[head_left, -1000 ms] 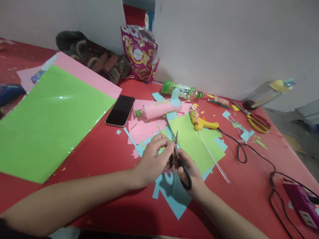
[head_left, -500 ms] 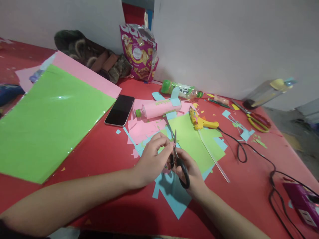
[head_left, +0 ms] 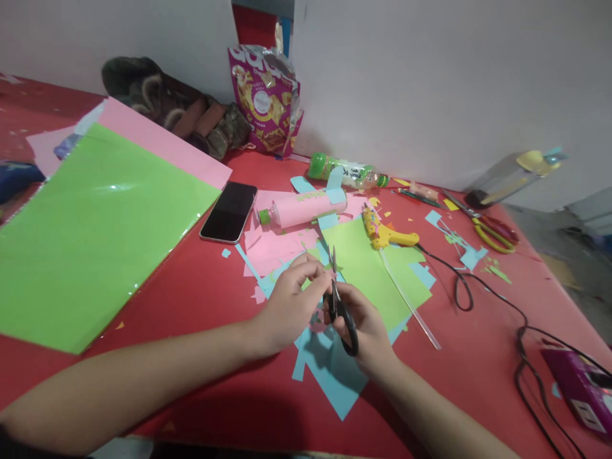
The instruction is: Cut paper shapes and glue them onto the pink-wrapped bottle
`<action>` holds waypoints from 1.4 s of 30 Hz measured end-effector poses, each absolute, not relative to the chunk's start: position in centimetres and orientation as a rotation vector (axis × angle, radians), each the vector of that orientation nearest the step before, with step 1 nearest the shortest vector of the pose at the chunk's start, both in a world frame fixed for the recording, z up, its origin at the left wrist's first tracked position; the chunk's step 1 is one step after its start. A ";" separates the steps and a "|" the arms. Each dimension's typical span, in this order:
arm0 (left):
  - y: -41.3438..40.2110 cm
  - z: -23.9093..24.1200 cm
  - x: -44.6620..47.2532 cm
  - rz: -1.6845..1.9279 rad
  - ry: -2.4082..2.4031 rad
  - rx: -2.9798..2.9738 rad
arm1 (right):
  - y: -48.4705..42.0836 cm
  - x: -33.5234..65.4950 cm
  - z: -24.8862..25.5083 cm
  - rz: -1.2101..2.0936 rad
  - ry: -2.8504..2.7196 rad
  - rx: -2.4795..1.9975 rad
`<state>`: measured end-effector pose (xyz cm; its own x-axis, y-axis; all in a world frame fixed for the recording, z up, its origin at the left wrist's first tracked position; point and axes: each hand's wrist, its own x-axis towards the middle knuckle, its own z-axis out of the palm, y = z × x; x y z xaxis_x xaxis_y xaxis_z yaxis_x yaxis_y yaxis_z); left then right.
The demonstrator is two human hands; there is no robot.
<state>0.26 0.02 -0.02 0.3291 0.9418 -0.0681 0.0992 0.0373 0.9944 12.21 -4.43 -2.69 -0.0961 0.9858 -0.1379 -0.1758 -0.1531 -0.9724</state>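
- The left hand (head_left: 287, 309) pinches a small piece of pink paper (head_left: 329, 275) between thumb and fingers, above the middle of the littered table (head_left: 205, 401).
- The right hand (head_left: 366, 325) grips the black-handled scissors (head_left: 351, 335), fingers in the loops; the blades point away from the person and stand nearly together at the pink piece.
- The trimming looks under way rather than finished: the piece is between the hands, not laid down. Its outline is too small and too covered by fingers to tell how much is cut.
- Just beyond the hands, a bottle wrapped in pink paper (head_left: 303, 210) lies on its side, its green cap showing. Its wrapping appears done, with blue tabs and a row of green bits on it.
- Much cutting seems done already: blue offcuts (head_left: 473, 258) lie to the right, and more scraps surround the hands.
- Paper stock remains: a light green sheet (head_left: 354, 252) and a blue sheet (head_left: 337, 389) lie near the hands, and a large bright green sheet (head_left: 71, 248) is at the left.
- The yellow glue gun (head_left: 380, 236) lies on the table, held by neither hand; whether any gluing is left cannot be told.
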 end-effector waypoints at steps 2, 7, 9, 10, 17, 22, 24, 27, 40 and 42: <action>0.1 -0.1 0.3 0.869 1.021 1.348 | -4.4 12.2 -2.7 1.458 -1.030 -1.135; 0.5 -0.2 0.2 0.871 0.983 1.333 | -4.2 12.0 -2.4 1.481 -0.965 -1.160; 0.7 -0.1 0.1 0.877 0.981 1.344 | -4.1 12.1 -2.2 1.480 -0.947 -1.184; 0.7 0.0 0.1 0.878 0.983 1.351 | -4.1 12.1 -2.2 1.477 -0.938 -1.195; 1.5 -0.1 -0.4 0.660 0.912 1.475 | -3.7 12.9 -3.2 1.501 -0.857 -1.098; 2.3 -0.3 -0.8 0.388 0.849 1.652 | -3.4 13.1 -3.1 1.428 -0.760 -1.150; 2.6 -0.3 -1.1 0.300 0.817 1.737 | -3.3 13.1 -2.9 1.415 -0.766 -1.169; 2.8 -0.2 -1.4 0.181 0.766 1.844 | -3.5 13.0 -2.6 1.443 -0.816 -1.185; 3.4 0.3 -1.7 -0.083 0.633 1.974 | -3.7 12.6 -2.3 1.514 -1.051 -1.227; 3.6 0.0 -1.8 -0.066 0.610 1.982 | -3.7 12.6 -2.4 1.483 -1.047 -1.239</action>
